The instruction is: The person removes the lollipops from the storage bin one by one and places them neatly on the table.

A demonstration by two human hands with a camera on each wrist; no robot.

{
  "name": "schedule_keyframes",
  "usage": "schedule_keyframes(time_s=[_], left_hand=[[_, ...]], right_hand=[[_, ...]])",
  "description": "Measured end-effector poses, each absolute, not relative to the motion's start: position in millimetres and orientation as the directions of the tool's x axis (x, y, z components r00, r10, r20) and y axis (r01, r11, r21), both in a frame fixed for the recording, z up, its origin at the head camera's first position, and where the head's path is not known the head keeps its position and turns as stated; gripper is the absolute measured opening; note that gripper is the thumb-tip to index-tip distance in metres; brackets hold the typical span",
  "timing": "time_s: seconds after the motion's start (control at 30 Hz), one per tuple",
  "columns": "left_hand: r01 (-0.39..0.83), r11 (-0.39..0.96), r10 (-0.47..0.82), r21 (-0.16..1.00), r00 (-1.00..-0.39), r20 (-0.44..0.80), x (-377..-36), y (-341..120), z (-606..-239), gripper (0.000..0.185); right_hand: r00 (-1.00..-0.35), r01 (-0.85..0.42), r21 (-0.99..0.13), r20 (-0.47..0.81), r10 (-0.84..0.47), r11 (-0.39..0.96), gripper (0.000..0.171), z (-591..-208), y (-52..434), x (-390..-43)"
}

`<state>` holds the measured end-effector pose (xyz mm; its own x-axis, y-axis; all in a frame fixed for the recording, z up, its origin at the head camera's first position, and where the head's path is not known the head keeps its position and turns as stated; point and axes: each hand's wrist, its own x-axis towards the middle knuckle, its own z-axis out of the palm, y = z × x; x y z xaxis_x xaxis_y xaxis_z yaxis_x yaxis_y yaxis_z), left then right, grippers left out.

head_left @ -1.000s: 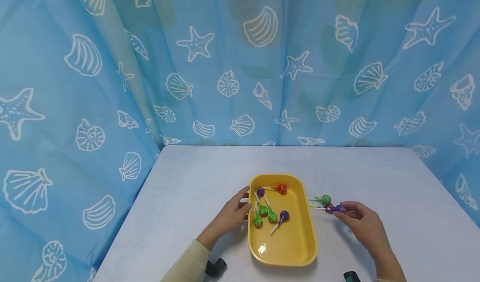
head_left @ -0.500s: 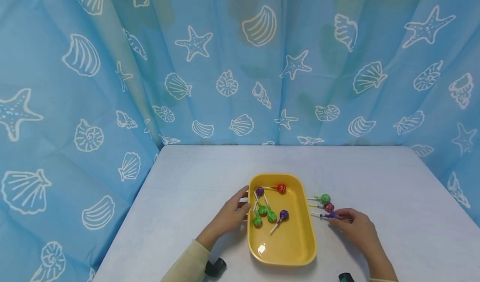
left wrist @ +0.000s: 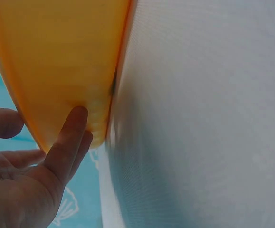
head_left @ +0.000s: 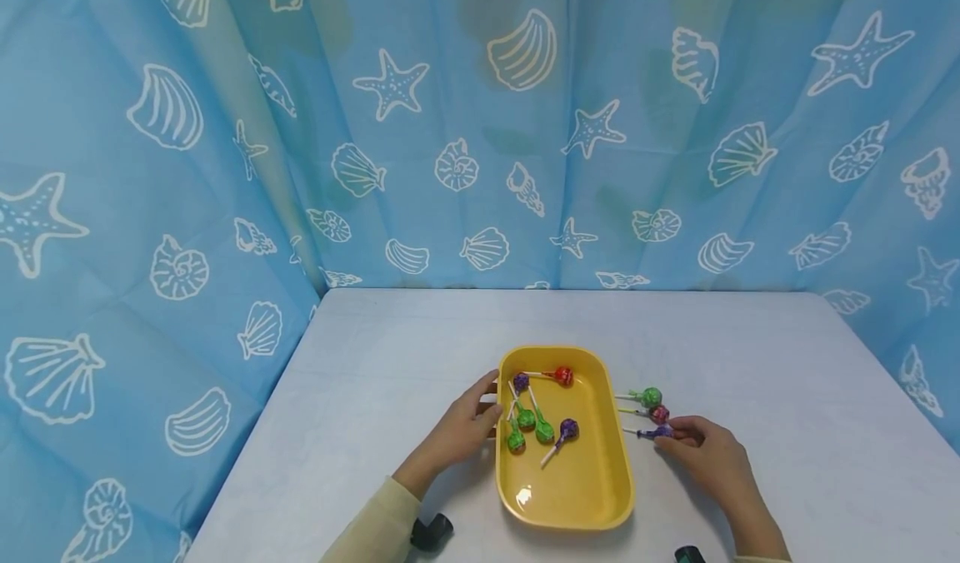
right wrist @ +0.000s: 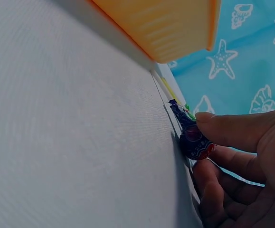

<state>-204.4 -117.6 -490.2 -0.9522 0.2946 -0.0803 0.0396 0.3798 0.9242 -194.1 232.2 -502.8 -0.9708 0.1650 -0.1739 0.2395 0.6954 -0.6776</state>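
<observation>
My right hand (head_left: 708,456) pinches the wrapped head of a purple lollipop (right wrist: 192,135) between thumb and fingers, low over the white table. Its stick points left at the yellow tray (head_left: 564,505). Just beyond it, side by side, lie a red-and-dark lollipop (head_left: 659,414) and a green lollipop (head_left: 650,397), sticks also toward the tray. On the tray's other side, my left hand (head_left: 459,431) rests extended fingers (left wrist: 68,142) against the outer wall. Inside the tray are a red lollipop (head_left: 563,376), a purple one (head_left: 570,430) and several more, mostly green.
A white-covered table (head_left: 405,338) extends around the tray. Blue shell-print curtains (head_left: 450,130) hang behind and at both sides. Two dark objects, one black (head_left: 432,534) and one dark green-black (head_left: 688,555), show near the front edge by the forearms.
My right hand has moved toward me, bringing the purple lollipop from over the red-and-dark one to a place in front of it. My left hand stays at the tray.
</observation>
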Motion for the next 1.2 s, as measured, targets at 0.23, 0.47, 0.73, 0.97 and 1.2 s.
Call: schedule_keyframes(time_s=[0.23, 0.47, 0.73, 0.97, 1.2], left_hand=[[0.046, 0.379, 0.3, 0.924, -0.951, -0.076, -204.8, -118.3, -491.0, 0.057], [0.043, 0.37, 0.3, 0.928, -0.951, -0.075, -203.6, -119.6, -490.4, 0.057], [0.04, 0.364, 0.301, 0.931, -0.951, -0.077, -204.3, -118.9, -490.3, 0.057], [0.035, 0.374, 0.295, 0.927, -0.952, -0.083, -204.4, -117.7, -489.5, 0.057], [0.038, 0.372, 0.293, 0.928, -0.953, -0.079, -203.8, -117.6, -489.3, 0.058]], right_hand=[[-0.973, 0.23, -0.679, -0.169, 0.156, 0.697, 0.055, -499.4, 234.8, -191.2], [-0.985, 0.169, -0.695, -0.092, 0.146, 0.699, 0.052, -491.8, 237.8, -188.7], [-0.993, 0.115, -0.75, -0.073, 0.092, 0.652, 0.057, -472.2, 227.3, -190.7], [-0.999, 0.024, -0.769, -0.001, 0.037, 0.639, 0.047, -454.9, 209.3, -196.4], [-0.999, -0.036, -0.788, 0.029, -0.021, 0.615, 0.046, -448.0, 193.2, -204.9]])
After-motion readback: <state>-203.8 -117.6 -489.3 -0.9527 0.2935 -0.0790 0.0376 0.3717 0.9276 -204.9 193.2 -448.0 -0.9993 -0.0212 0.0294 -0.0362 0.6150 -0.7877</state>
